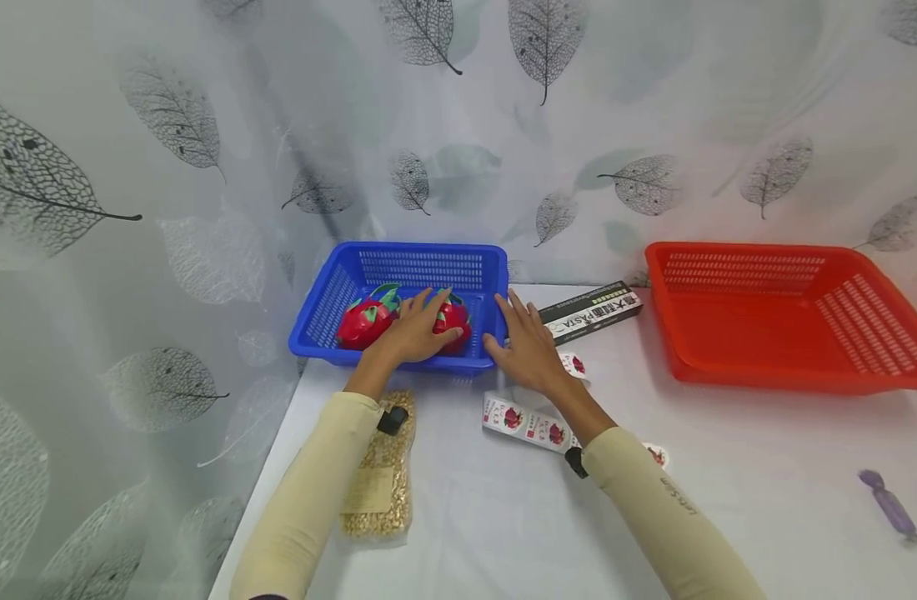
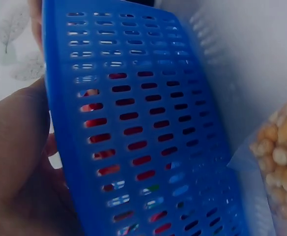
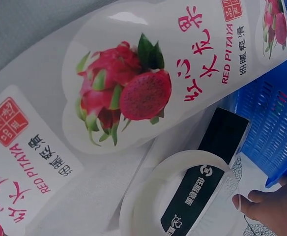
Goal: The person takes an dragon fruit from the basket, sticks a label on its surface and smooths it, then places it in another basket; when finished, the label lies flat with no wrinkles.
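Blue basket [image 1: 402,362] sat on the tabletop [image 1: 458,500], two red dragon fruits inside. Left hand [image 1: 416,333] reached in over the near rim, fingers straight and spread, thumb apart. Right-hand fruit [image 1: 457,314] lay between thumb and index finger, partly covered by the hand; couldn't tell how firmly they touched it. Other fruit [image 1: 364,325] lay left of that hand, clear of its fingers. Left wrist view: red showed through the basket slots, fingers partly hidden behind the rim.

Right hand [image 1: 526,350] was at the basket's right side, fingers spread, fingertips at the rim, both fruits out of its reach across the wall. Label strip [image 1: 529,423], printed with dragon fruit, ran under the right wrist; RED PITAYA readable in the right wrist view. There, a pale curled loop [image 3: 133,211] stood beside the thumb; contact unclear.

Pasta box [image 1: 593,313] lay tilted behind the right hand, red basket [image 1: 759,250] farther right. Bag of kernels [image 1: 387,517] lay under the left forearm, purple-wrapped candy [image 1: 889,504] well apart at far right.
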Action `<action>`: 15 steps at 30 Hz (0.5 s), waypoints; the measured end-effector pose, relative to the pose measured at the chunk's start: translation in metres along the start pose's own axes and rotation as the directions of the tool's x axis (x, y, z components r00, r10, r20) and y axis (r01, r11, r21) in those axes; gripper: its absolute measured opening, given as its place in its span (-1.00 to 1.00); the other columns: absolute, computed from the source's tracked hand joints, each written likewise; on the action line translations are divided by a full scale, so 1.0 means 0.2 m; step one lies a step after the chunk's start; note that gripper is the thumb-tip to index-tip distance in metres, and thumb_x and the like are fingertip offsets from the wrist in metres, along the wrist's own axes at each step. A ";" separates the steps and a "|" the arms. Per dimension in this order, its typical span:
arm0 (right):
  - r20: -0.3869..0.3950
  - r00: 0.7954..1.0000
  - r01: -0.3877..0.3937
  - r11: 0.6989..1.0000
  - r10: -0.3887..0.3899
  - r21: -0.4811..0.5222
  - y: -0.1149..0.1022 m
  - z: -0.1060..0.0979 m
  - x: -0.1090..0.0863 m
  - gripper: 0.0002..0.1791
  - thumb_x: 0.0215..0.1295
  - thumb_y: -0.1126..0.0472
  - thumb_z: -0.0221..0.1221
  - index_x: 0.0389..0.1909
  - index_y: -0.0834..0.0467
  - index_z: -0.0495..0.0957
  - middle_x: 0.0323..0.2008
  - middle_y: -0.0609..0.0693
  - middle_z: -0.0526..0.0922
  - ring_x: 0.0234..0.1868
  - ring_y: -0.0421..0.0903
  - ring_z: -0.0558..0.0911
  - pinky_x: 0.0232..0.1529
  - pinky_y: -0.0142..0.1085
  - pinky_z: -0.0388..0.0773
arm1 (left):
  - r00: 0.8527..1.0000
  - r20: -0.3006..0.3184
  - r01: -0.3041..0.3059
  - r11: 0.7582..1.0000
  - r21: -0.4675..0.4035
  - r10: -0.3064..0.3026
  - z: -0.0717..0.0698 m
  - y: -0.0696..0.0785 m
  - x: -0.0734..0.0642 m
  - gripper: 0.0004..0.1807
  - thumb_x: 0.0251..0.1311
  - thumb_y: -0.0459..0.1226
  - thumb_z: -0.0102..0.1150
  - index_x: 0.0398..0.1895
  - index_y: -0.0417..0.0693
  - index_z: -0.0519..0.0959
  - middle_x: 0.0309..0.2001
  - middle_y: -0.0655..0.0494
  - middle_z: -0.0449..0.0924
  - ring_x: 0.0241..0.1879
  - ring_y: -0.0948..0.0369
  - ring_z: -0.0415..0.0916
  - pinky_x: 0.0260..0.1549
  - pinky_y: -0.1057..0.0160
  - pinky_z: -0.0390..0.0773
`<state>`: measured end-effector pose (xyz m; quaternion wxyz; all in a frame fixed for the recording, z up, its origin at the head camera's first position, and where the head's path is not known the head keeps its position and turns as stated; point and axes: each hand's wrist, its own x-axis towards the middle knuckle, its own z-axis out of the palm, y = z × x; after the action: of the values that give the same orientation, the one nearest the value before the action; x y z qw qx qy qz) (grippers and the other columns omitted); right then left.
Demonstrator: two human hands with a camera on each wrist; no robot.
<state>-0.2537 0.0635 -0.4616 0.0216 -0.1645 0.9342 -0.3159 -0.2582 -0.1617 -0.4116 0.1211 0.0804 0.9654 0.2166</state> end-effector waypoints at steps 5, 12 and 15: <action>0.018 1.000 -0.001 1.000 0.001 -0.003 0.00 0.00 0.00 -0.11 0.54 -0.19 -0.01 0.74 -0.01 -0.08 0.75 0.06 -0.17 0.70 0.36 -0.13 0.53 0.47 -0.01 | 0.999 0.029 0.016 1.000 -0.017 -0.015 0.03 -0.01 0.03 -0.06 0.49 0.03 0.20 0.76 0.10 -0.06 0.72 -0.19 -0.17 0.66 -0.26 -0.20 0.45 -0.42 0.23; 0.031 1.000 -0.001 1.000 0.002 -0.015 0.01 -0.01 0.00 -0.12 0.54 -0.23 -0.07 0.75 -0.05 -0.10 0.75 0.02 -0.19 0.71 0.34 -0.17 0.53 0.47 -0.03 | 0.999 0.045 0.007 0.999 -0.033 -0.005 0.05 -0.02 0.07 -0.07 0.48 0.02 0.23 0.75 0.14 -0.03 0.71 -0.19 -0.12 0.62 -0.32 -0.07 0.41 -0.42 0.31; 0.033 0.999 -0.007 1.000 0.008 -0.021 0.01 -0.01 0.00 -0.13 0.55 -0.24 -0.09 0.75 -0.06 -0.11 0.75 0.01 -0.20 0.71 0.32 -0.18 0.53 0.47 -0.05 | 0.999 0.046 -0.006 0.999 -0.048 0.008 0.06 -0.01 0.08 -0.09 0.46 0.02 0.25 0.73 0.16 0.02 0.70 -0.21 -0.11 0.60 -0.38 -0.05 0.38 -0.44 0.33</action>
<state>-0.2543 0.0666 -0.4616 0.0368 -0.1666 0.9375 -0.3034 -0.2716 -0.1555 -0.4260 0.1443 0.0857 0.9567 0.2380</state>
